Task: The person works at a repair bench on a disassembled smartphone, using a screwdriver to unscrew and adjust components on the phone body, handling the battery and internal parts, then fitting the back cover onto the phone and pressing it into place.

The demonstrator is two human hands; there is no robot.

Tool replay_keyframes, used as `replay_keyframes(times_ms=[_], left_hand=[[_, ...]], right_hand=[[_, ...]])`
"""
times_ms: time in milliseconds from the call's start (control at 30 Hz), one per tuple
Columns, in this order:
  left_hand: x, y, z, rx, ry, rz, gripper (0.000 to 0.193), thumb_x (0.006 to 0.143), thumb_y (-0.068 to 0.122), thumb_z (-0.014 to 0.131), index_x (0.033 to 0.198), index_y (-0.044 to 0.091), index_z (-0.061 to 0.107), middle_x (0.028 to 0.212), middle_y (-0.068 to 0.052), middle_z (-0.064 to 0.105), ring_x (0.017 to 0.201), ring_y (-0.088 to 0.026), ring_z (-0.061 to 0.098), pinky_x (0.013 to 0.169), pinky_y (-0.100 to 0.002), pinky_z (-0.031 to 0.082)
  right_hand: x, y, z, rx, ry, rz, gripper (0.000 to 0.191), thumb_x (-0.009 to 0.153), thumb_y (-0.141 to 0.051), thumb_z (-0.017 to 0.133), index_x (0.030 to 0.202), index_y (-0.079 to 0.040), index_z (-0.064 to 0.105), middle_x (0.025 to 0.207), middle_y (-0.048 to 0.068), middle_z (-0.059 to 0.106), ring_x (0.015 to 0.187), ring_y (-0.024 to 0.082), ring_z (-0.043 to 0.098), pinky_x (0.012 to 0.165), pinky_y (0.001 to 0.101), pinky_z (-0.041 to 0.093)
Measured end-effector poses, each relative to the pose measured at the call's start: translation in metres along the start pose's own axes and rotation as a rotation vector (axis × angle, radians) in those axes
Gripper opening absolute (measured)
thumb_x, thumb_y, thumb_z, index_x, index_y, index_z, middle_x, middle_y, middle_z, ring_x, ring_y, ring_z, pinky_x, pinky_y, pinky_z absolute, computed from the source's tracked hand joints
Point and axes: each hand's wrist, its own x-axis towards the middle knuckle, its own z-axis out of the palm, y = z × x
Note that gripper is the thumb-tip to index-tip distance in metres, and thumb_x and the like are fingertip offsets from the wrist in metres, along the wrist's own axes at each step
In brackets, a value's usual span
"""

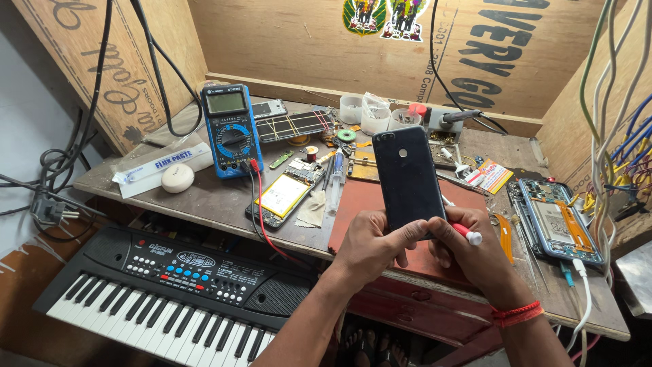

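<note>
I hold a black phone (407, 177) upright, its back cover facing me, above a red mat (360, 204) on the workbench. My left hand (372, 246) grips the phone's lower left edge, thumb pressed on the back. My right hand (468, 248) clasps the lower right corner and also holds a small tool with a red and white handle (467, 233) that points right. A red thread band circles my right wrist.
A blue multimeter (231, 129) with red and black leads stands at the left, by an opened phone with a yellow battery (284, 195). Another opened phone (560, 221) lies at the right on a white cable. An electronic keyboard (170, 285) sits below the bench (204, 197).
</note>
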Motion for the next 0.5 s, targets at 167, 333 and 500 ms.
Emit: replay_keyframes(times_ms=[167,333,500], left_hand=[[0.0,0.002,0.001,0.028,0.006,-0.024,0.048,0.089,0.05,0.075,0.085,0.002,0.074,0.06,-0.004,0.066,0.052,-0.006,0.062,0.044,-0.022,0.046],[0.003,0.007,0.005,-0.072,0.185,-0.062,0.071,0.085,0.049,0.073,0.132,0.0,0.049,0.078,-0.008,0.07,0.053,-0.01,0.062,0.042,-0.025,0.048],[0.003,0.01,0.009,-0.05,0.253,-0.011,0.08,0.087,0.049,0.072,0.139,-0.006,0.044,0.103,-0.009,0.068,0.069,-0.012,0.072,0.051,-0.027,0.059]], right_hand=[[-0.003,-0.008,0.004,0.005,0.07,-0.027,0.029,0.098,-0.027,0.065,0.09,0.0,0.072,0.059,-0.002,0.057,0.048,0.005,0.049,0.044,0.0239,0.04],[-0.007,-0.012,0.013,-0.132,0.253,-0.17,0.022,0.097,-0.023,0.068,0.088,-0.003,0.073,0.059,-0.004,0.056,0.051,0.003,0.049,0.045,0.023,0.038],[-0.008,-0.014,0.022,-0.508,0.362,-0.314,0.019,0.093,-0.024,0.073,0.089,-0.006,0.076,0.052,0.004,0.048,0.049,0.01,0.044,0.043,0.0315,0.034]])
